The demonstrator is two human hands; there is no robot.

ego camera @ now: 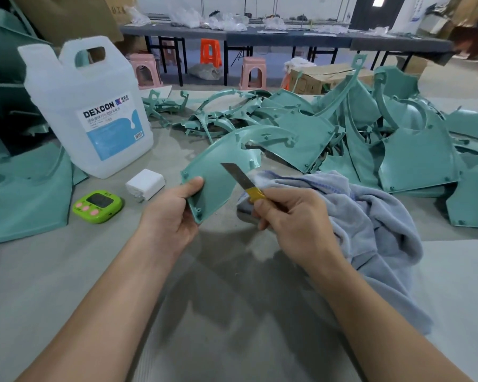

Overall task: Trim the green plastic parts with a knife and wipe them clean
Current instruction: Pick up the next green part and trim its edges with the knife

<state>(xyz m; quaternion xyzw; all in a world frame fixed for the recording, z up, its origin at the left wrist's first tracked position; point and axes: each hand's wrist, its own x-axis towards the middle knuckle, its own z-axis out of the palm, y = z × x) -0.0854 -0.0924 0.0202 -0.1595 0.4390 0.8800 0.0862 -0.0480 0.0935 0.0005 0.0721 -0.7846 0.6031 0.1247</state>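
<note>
L hand (174, 213) is gripping a green part (218, 172) by its near corner, above the bench (66, 271) middle. R hand (290, 216) is clutching a yellow knife (246, 180), blade resting w/ tip over the part. Blue towel (370, 216) is lying toward the right edge.

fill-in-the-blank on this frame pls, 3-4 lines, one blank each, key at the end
1. The left hand grips a green plastic part by its near ____.
2. The right hand holds a utility knife with a ____ handle.
3. The grey cloth lies on the table, to the ____ of the knife.
4. The green timer sits in front of the white ____ labelled DEXCON.

Missing words: corner; yellow; right; jug
</note>
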